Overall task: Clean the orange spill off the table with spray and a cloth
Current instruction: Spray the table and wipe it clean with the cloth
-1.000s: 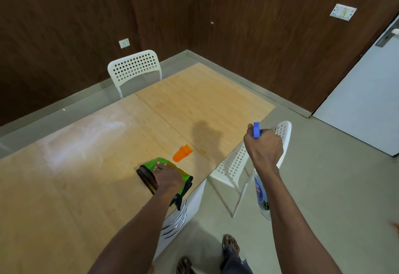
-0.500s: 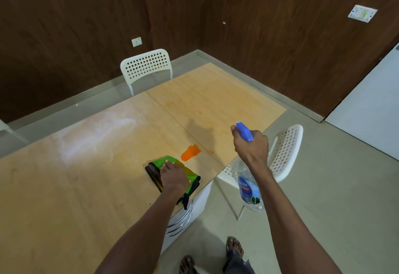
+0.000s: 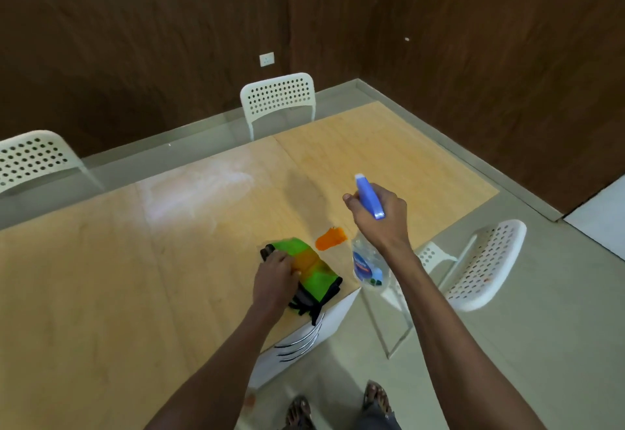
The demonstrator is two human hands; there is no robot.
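Note:
An orange spill [image 3: 330,238] lies on the wooden table [image 3: 135,280] close to its near right edge. Just left of the spill rests a folded green cloth [image 3: 313,269] with black trim and an orange stain. My left hand [image 3: 274,277] presses on the cloth's left end, fingers curled over it. My right hand [image 3: 378,218] grips a clear spray bottle [image 3: 367,265] with a blue trigger head [image 3: 369,196], held above the table edge just right of the spill, nozzle pointing away from me.
A white perforated chair [image 3: 487,263] stands beside the table on the right, another chair [image 3: 278,98] at the far side, a third chair [image 3: 32,158] at far left. White drawers [image 3: 304,338] sit under the table corner. My sandalled feet [image 3: 338,406] are on the floor.
My right hand has carried the spray bottle leftward and forward, from beside the chair to over the table edge by the spill. My left hand stays on the cloth.

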